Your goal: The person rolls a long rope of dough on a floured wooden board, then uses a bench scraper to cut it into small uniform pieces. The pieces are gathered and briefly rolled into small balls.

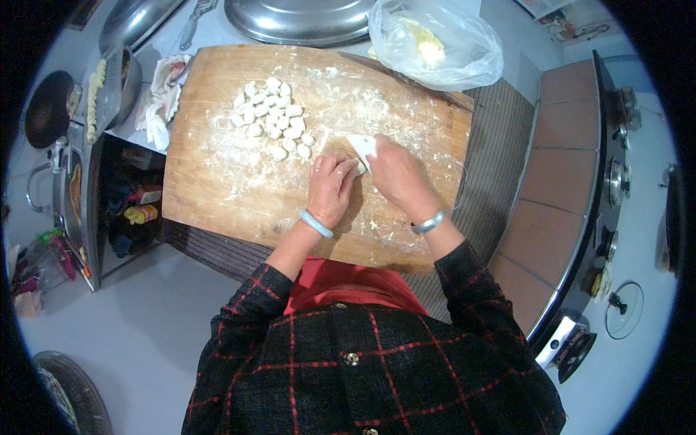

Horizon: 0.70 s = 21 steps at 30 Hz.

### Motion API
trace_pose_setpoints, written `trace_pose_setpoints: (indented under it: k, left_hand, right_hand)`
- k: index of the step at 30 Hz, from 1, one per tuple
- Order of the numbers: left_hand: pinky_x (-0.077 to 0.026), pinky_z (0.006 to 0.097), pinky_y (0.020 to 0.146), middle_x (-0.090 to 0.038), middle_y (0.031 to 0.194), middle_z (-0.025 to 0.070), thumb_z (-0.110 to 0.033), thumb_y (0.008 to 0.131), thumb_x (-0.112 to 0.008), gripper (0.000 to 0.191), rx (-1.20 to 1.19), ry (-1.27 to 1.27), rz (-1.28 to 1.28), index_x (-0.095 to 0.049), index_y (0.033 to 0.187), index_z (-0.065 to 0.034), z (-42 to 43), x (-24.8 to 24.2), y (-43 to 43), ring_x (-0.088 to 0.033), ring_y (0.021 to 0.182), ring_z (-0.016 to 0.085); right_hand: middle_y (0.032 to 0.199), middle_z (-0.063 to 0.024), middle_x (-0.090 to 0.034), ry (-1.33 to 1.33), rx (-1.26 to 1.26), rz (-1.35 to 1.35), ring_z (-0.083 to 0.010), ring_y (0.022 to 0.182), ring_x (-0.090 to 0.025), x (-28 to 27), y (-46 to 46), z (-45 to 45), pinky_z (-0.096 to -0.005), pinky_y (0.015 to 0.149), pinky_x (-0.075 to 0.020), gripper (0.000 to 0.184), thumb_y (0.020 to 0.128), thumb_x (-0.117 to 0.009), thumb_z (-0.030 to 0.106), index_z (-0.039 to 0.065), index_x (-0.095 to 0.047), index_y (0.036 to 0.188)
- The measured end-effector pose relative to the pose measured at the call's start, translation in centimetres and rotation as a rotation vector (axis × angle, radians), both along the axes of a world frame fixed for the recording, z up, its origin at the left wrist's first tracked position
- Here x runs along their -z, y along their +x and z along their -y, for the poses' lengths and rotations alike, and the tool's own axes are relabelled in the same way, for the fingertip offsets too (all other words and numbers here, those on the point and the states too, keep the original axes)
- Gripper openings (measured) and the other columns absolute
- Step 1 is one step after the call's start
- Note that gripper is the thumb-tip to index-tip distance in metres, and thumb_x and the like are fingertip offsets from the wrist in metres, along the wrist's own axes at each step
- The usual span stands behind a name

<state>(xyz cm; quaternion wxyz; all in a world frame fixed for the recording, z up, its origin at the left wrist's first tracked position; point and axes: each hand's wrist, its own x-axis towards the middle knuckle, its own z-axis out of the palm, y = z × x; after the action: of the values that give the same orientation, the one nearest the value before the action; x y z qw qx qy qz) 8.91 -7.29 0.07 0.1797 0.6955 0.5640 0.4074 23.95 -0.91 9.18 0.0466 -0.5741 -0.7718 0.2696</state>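
A large wooden board [244, 190], dusted with flour, lies before me. My right hand [399, 171] grips a white dough scraper [363, 148], its edge slanting down to a short piece of dough [360, 167]. Close on its left, the fingers of my left hand [331, 182] rest on that dough and hide part of it. Several small floured dough pieces [272, 111] form a cluster on the board, up and left of my hands.
Beyond the board are a large metal lid [299, 22] and a clear plastic bag [467, 60] with yellowish contents. A stained cloth [160, 98] lies at its left. A knife [191, 27] rests at the back. A stove counter [565, 163] runs along the right.
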Motion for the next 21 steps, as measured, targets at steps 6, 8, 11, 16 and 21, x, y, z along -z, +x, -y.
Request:
trace_pose_setpoints:
  k: [6, 8, 11, 16, 21]
  left_hand:
    - [-0.047, 0.0421, 0.089, -0.066, 0.106, 0.011, 0.002, 0.082, -0.071, 0.025, -0.05, -0.025, 0.103, -0.067, 0.105, -0.0062, 1.8, 0.7, 0.7, -0.06, 0.1, 0.033]
    - [-0.047, 0.0422, 0.089, -0.066, 0.106, 0.0109, 0.004, 0.081, -0.071, 0.026, -0.064, -0.011, 0.114, -0.066, 0.105, -0.0061, 2.0, 1.0, 0.9, -0.06, 0.099, 0.033]
    - [-0.048, 0.0424, 0.089, -0.065, 0.107, 0.0119, 0.006, 0.078, -0.07, 0.029, -0.048, -0.002, 0.117, -0.065, 0.105, -0.0057, 2.2, 1.1, 1.1, -0.06, 0.1, 0.034]
    - [-0.048, 0.042, 0.09, -0.062, 0.109, 0.0149, 0.005, 0.076, -0.07, 0.033, -0.078, -0.012, 0.093, -0.065, 0.108, -0.0041, 2.9, 0.6, 1.1, -0.056, 0.105, 0.035]
    - [-0.048, 0.0389, 0.093, -0.062, 0.107, 0.0132, -0.001, 0.079, -0.076, 0.03, -0.158, -0.239, 0.011, -0.07, 0.109, -0.0023, 2.6, -0.6, -0.7, -0.056, 0.107, 0.032]
  right_hand:
    - [0.087, -0.0284, -0.068, -0.004, -0.049, -0.04, -0.046, 0.083, -0.068, -0.9, 2.4, 2.9, -0.0519, 0.071, -0.0537, 0.028, 0.097, -0.062, 0.02, -0.003, -0.055, 0.112]
    - [0.086, -0.0278, -0.068, 0.017, -0.067, -0.047, -0.0458, 0.081, -0.068, -0.5, 2.5, 3.8, -0.0517, 0.07, -0.0539, 0.027, 0.097, -0.062, 0.019, -0.003, -0.055, 0.111]
    - [0.084, -0.0271, -0.068, 0.037, -0.11, -0.059, -0.0454, 0.078, -0.068, 0.2, 2.0, 4.1, -0.0512, 0.067, -0.0543, 0.025, 0.097, -0.061, 0.018, -0.004, -0.055, 0.109]
    - [0.084, -0.0276, -0.068, 0.018, -0.188, 0.068, -0.0446, 0.078, -0.069, 1.1, 0.1, 3.1, -0.0508, 0.068, -0.0554, 0.021, 0.094, -0.057, 0.014, -0.005, -0.056, 0.105]
    - [0.087, -0.0291, -0.069, -0.029, -0.093, 0.054, -0.046, 0.084, -0.069, 0.9, -0.8, 1.3, -0.0516, 0.073, -0.0555, 0.027, 0.097, -0.059, 0.02, -0.005, -0.056, 0.106]
